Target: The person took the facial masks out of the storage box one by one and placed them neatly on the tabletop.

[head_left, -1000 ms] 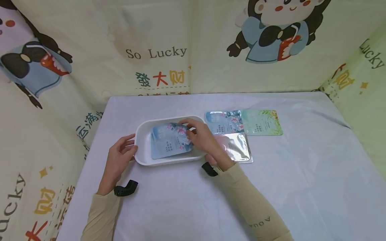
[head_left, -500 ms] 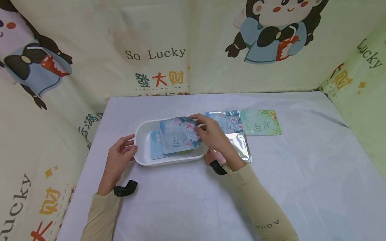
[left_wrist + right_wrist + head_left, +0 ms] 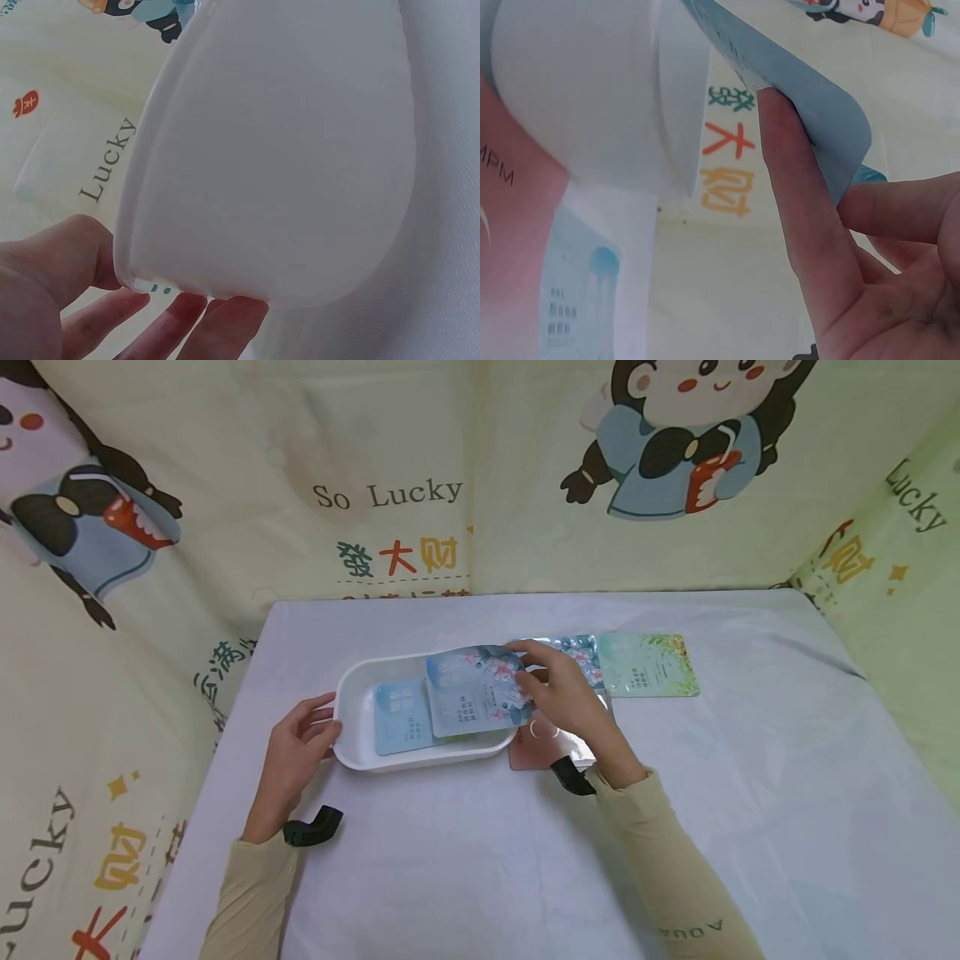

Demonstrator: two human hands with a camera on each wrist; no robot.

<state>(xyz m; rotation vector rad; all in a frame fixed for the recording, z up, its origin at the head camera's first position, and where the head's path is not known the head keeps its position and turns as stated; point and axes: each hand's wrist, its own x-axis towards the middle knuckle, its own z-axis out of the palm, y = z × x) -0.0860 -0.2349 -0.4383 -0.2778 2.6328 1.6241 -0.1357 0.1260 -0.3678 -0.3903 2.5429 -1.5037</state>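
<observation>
My left hand [image 3: 296,752] holds the left end of a white plastic tray [image 3: 354,727], thumb and fingertips at its rim; the left wrist view shows the tray's outer wall [image 3: 277,157] close up. With my right hand [image 3: 562,689] I pinch the right edge of a blue sheet mask packet [image 3: 472,693] with pink flowers. This packet hangs tilted over the tray's right half, and its underside [image 3: 840,112] shows in the right wrist view. Inside the tray lies a light blue packet [image 3: 401,718], with a bit of green showing beside it, partly hidden.
Right of the tray, a second blue flowered packet [image 3: 585,652] lies beside a green packet [image 3: 652,664]. A pink and silver packet [image 3: 536,752] lies in front of them, partly under my right hand. White cloth [image 3: 450,860] covers the table; printed curtains stand behind.
My right hand has lifted the blue flowered packet and moved it rightward, uncovering the light blue packet in the tray. My left hand has stayed at the tray's end.
</observation>
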